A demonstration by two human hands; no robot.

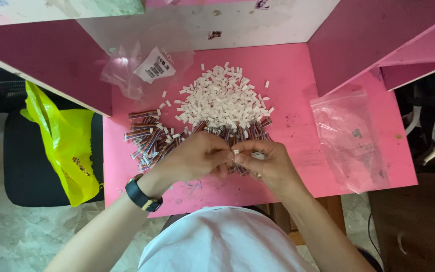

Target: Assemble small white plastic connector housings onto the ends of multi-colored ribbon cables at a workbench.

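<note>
I see a bright pink desk (pixel 298 75) with a heap of small white pieces (pixel 222 100) at twelve o'clock. The wire bundles (pixel 144 135) at ten o'clock are striped in several colours. At nine o'clock hangs a yellow bag (pixel 66 146). The wrist strap (pixel 142 196) is black with a gold buckle.

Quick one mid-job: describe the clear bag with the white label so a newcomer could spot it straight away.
Start at the pink desk and go to its far left corner, left of the heap of small white pieces. The labelled clear bag lies crumpled there against the wall. Unlike the flat clear bag on the right, it carries a white printed label.
</note>
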